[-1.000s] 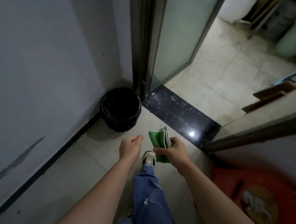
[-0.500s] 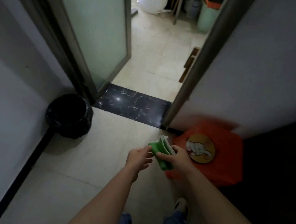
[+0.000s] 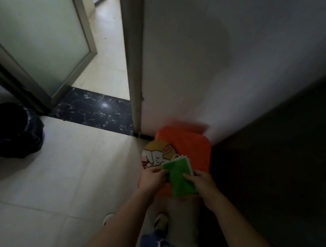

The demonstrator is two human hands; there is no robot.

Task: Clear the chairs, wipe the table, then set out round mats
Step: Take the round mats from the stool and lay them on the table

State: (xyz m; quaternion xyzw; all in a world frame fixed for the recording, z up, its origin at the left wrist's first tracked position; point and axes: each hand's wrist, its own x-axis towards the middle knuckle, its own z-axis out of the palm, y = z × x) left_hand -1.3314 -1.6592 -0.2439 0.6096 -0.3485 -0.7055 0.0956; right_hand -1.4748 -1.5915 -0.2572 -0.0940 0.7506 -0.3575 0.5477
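Readable text: none; no letters, numbers or brands are legible.
Round mat (image 3: 156, 155): cartoon rabbit picture only, no wording to be made out.
Green cloth (image 3: 179, 179): plain — no readable label.

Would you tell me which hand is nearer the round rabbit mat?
Left. The left hand is just short of the round rabbit mat; the right hand, holding the green cloth, is farther right.

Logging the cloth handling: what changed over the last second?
The left hand moved right onto the edge of the folded green cloth; the person turned to the orange plastic stool, hands now over it. The right hand still grips the cloth; the round rabbit mat stays on the stool.
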